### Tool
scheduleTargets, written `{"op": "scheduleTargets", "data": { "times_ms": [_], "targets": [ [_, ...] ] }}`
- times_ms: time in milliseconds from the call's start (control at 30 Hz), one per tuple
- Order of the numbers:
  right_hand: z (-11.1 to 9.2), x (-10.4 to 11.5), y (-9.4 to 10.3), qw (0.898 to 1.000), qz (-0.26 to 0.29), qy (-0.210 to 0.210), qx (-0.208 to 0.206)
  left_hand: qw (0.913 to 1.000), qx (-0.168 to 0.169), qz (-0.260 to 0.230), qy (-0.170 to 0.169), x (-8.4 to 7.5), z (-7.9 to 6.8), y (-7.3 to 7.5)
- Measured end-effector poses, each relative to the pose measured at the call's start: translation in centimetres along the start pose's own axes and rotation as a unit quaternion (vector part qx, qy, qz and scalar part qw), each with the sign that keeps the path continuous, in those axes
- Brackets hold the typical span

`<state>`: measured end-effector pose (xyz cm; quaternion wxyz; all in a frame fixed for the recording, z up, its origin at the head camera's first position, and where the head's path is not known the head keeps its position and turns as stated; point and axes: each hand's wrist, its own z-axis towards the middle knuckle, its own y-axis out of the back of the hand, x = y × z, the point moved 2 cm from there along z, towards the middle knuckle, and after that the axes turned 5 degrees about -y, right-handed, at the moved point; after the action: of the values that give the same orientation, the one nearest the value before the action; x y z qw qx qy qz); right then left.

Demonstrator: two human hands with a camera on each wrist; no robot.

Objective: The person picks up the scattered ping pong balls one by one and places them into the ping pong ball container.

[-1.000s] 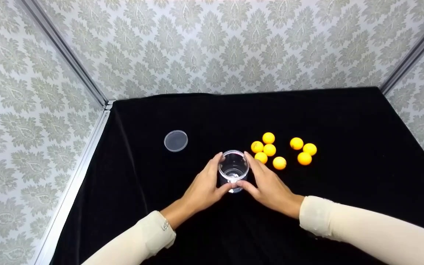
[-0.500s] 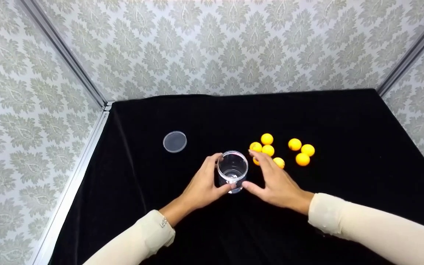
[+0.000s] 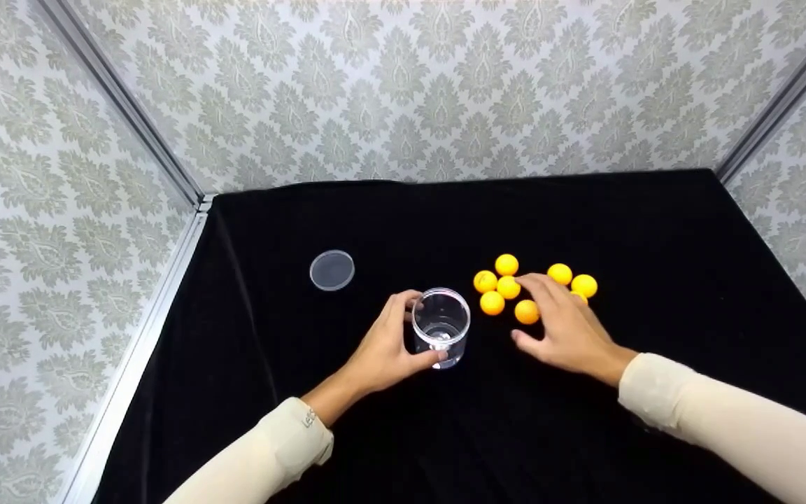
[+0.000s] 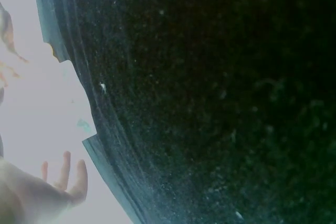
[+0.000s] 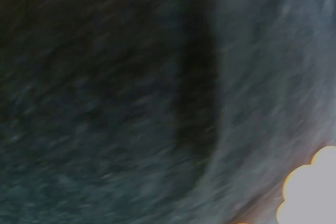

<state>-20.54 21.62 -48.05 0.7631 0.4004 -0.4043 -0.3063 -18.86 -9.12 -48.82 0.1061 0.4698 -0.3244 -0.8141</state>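
Observation:
A clear, open-topped jar [image 3: 441, 320] stands upright on the black cloth, nothing visible inside it. My left hand [image 3: 383, 350] holds its left side, thumb across the front and fingers round the back. To the right, my right hand [image 3: 571, 336] hovers with thumb and fingers spread apart. Between thumb and fingers, just beyond the gap, lies an orange table tennis ball [image 3: 527, 312]. More orange balls [image 3: 492, 303] lie in a loose group between the jar and that hand; another is partly hidden behind it. The right wrist view is blurred, with overexposed round shapes [image 5: 310, 192] at lower right.
A round clear lid [image 3: 332, 271] lies flat on the black cloth [image 3: 389, 224], behind and left of the jar. Two more balls [image 3: 571, 279] rest beyond the right hand. Patterned wall panels [image 3: 410, 91] enclose the back and sides, with a metal rail [image 3: 133, 357] at the left edge.
My right hand has let go of the jar and moved right to the balls, its fingers spread. My left hand stays on the jar. The balls have stayed in place.

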Motion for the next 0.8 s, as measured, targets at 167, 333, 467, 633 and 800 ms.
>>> {"op": "scheduleTargets", "data": {
  "times_ms": [167,333,467,633,800],
  "targets": [
    [-0.2,-1.7,0.0,0.999,-0.028,-0.014,0.008,1.0,-0.001,-0.005,0.008,0.3,0.1,-0.1],
    [-0.3,-2.4,-0.2,0.998,-0.049,-0.021,0.019,0.9999,0.002,-0.008,0.009,0.3,0.2,-0.1],
    [-0.3,-2.4,-0.4,0.998,-0.056,-0.009,0.02,1.0,0.0,-0.007,0.007,0.4,0.1,-0.1],
    [-0.4,-2.2,-0.7,0.998,-0.065,0.003,0.02,1.0,-0.003,-0.007,0.005,0.3,0.1,-0.1],
    [-0.5,-2.0,-0.9,0.997,-0.072,0.003,0.02,0.9999,-0.007,-0.011,-0.003,0.2,0.1,-0.2]
  ]
}}
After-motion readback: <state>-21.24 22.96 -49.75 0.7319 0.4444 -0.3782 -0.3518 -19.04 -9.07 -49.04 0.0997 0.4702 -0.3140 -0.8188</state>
